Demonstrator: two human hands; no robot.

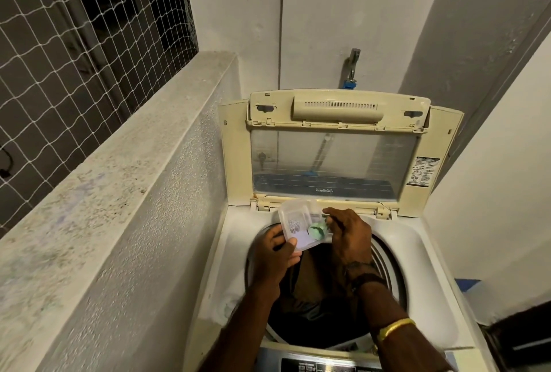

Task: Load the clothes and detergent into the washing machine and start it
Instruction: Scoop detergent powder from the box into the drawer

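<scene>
A top-loading washing machine [417, 252] stands in a corner with its cream lid [334, 145] raised upright. Dark and brown clothes [316, 282] lie inside the drum. Over the drum's far edge my left hand [275, 255] grips a small clear plastic container [298, 222] from below, thumb on its near rim. The container is tilted and holds a green scoop [317, 230]. My right hand [348, 234] reaches into the container and its fingers curl at the scoop. The control panel [322, 364] shows at the bottom edge.
A rough concrete ledge [119, 192] runs along the left, topped by a netted window [74, 43]. A tap [353, 67] sticks out of the white wall behind the lid. White walls close in on the right.
</scene>
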